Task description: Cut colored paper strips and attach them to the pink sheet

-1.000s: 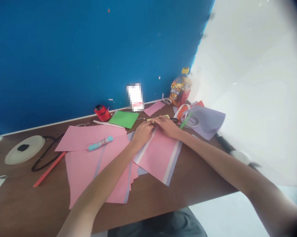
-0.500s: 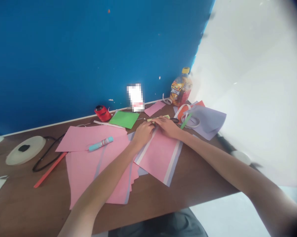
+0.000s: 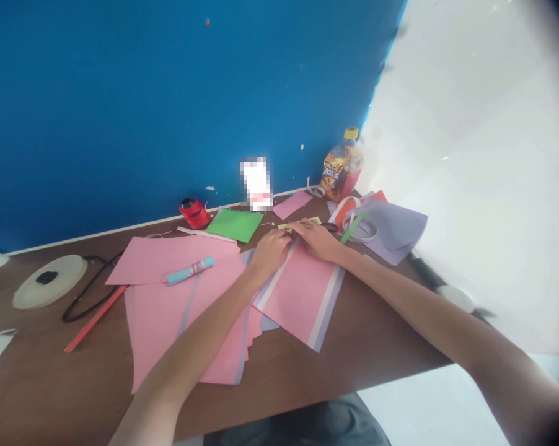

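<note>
A pink sheet of paper [image 3: 302, 294] with white and lavender stripes along its sides lies slanted on the brown table. At its far end my left hand [image 3: 271, 251] is closed, fingers bent onto the edge. My right hand [image 3: 315, 240] meets it there, its fingers curled over the same edge and close to the left fingertips. Exactly how the fingertips grip the paper is hidden. Just beyond them shows a yellow paper piece [image 3: 315, 221], and a dark looped object [image 3: 329, 227] sits by the right knuckles.
Left are stacked pink sheets [image 3: 154, 328] with a light-blue tube [image 3: 191, 271], a red strip [image 3: 93, 322] and a round white lid [image 3: 49, 291]. Behind lie green paper [image 3: 235, 224] and a red ribbon roll [image 3: 194, 214]. A bottle [image 3: 341, 170] and lavender paper [image 3: 395, 229] are at right.
Both hands stay at the far end of the pink sheet, with no clear change in their hold. The whole view has shifted very slightly.
</note>
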Demonstrator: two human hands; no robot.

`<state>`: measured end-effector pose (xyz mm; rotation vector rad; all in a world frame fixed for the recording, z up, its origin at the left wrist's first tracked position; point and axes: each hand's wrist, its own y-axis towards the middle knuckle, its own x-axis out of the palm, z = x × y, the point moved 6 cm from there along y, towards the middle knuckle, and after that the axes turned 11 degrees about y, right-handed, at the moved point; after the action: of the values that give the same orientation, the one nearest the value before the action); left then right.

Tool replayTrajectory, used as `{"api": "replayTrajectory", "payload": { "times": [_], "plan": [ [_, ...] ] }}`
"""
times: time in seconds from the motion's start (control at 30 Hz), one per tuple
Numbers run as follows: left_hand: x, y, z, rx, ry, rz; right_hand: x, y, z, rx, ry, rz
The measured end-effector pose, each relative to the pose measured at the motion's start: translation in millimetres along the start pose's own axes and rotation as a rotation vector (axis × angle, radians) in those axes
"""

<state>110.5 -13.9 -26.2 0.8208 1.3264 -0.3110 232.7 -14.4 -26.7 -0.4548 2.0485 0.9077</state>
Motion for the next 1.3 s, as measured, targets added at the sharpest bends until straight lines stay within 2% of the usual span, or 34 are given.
{"api": "replayTrajectory", "payload": {
  "times": [0.2, 0.97, 1.3],
  "plan": [
    [-0.9, 0.0, 0.3, -0.001, 0.004, 0.001, 2.7, -0.4, 1.0, 0.002, 0.004, -0.023],
    [-2.2, -0.3, 0.8, 0.003, -0.019, 0.005, -1.7, 0.2, -0.9, 0.052, -0.021, 0.025],
    [-2.1, -0.2, 0.4, -0.005, -0.021, -0.025, -3.1, -1.3, 0.3, 0.053, 0.035, 0.044]
  ]
}}
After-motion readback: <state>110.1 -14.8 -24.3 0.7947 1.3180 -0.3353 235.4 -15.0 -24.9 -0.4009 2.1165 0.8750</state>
